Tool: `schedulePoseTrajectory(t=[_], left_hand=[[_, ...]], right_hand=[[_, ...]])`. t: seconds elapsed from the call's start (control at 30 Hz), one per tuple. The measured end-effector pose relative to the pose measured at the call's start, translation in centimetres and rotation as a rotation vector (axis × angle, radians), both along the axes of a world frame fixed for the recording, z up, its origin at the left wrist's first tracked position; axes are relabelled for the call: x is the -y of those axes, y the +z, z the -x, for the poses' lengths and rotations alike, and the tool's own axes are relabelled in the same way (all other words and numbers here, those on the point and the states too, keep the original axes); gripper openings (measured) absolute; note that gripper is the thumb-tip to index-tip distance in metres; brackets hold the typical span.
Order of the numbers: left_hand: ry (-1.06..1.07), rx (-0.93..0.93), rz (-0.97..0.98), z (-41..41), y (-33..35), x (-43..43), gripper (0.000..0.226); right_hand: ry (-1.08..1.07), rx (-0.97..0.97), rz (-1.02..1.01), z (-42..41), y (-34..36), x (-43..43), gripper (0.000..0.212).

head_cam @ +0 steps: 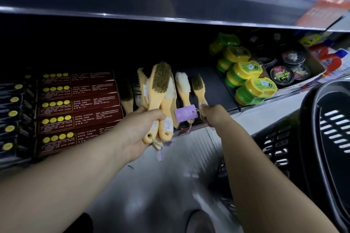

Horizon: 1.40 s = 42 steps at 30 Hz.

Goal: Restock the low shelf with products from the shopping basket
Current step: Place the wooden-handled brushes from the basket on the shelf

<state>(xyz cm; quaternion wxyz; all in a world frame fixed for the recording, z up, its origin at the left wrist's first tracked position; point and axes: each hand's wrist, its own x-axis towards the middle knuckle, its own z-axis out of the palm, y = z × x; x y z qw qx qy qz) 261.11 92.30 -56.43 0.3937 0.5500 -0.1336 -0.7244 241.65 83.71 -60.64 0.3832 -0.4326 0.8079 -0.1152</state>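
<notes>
Hands apart: left hand (pixel 136 132) clutches bundled wooden brushes (pixel 161 81), right hand (pixel 214 115) pinches another bristly brush (pixel 198 83).

Tan brushes (pixel 160 89) – lilac tag (pixel 185 113) – maroon boxes (pixel 79 100)

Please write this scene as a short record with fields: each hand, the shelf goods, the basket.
Left hand: grips a bundle of brushes by the handles, above the shelf edge
Right hand: holds the handle of a dark-bristle brush on the low shelf
Beside it: a white-bristle brush, a purple tag
Shelf left: red boxes
Shelf right: yellow-green tubs, black tins
Basket: black, at the far right; contents not visible
</notes>
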Motion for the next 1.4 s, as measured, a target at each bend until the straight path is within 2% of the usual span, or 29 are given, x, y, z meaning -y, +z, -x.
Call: schedulePoseTrajectory(t=[0.1,0.23,0.3,0.37,0.47,0.6,0.67,0.8,0.93,1.03,1.07,1.13,1.2,1.3,1.4], left_hand=[[-0.011,0.009,0.008,0.3,-0.1,0.1,0.023],[-0.015,0.001,0.009,0.6,-0.4,0.4,0.02],[-0.021,0.002,0.013,0.8,-0.5,0.4,0.021],[-0.025,0.004,0.014,0.8,-0.7,0.6,0.022],[-0.041,0.016,0.019,1.0,-1.0,0.9,0.023],[-0.093,0.07,0.045,1.1,-1.1,2.0,0.023],[-0.123,0.103,0.057,1.2,-1.2,2.9,0.023],[-0.208,0.145,0.07,2.1,-1.7,4.7,0.022],[-0.154,0.076,0.04,4.0,-2.9,5.5,0.026],[-0.109,-0.01,0.023,4.4,-3.8,5.6,0.025],[-0.097,-0.031,0.024,4.2,-3.9,5.7,0.025],[-0.076,-0.054,0.043,3.7,-4.0,5.9,0.027],[-0.056,-0.066,0.086,3.1,-3.8,6.0,0.028],[-0.053,-0.078,0.143,2.8,-3.2,6.3,0.032],[-0.025,-0.108,0.175,2.9,-2.9,6.4,0.025]], right_hand=[[-0.212,0.174,0.099,0.0,-0.3,-0.2,0.033],[-0.502,0.678,0.234,-0.3,-0.2,-1.3,0.024],[-0.594,0.72,0.24,-0.2,-0.2,-1.6,0.021],[-0.521,0.542,0.209,0.1,-0.5,-1.8,0.027],[-0.272,0.206,0.211,0.6,-1.3,-1.8,0.038],[-0.003,-0.025,0.246,0.9,-1.3,-1.1,0.035],[0.098,-0.089,0.216,1.2,-1.1,-0.7,0.031],[0.167,-0.112,0.175,1.4,-1.6,-0.2,0.023],[0.184,-0.228,0.148,1.2,-2.3,-0.1,0.019],[0.217,-0.351,0.214,0.9,-1.3,-0.1,0.02],[0.208,-0.31,0.262,0.7,-0.7,-0.1,0.021],[0.135,-0.056,0.31,-0.2,0.4,-0.1,0.025],[0.12,0.234,0.193,-1.4,1.9,-0.2,0.035],[0.148,0.629,0.059,-2.8,2.7,-0.8,0.019],[0.017,0.728,0.109,-3.0,2.5,-0.6,0.011]])
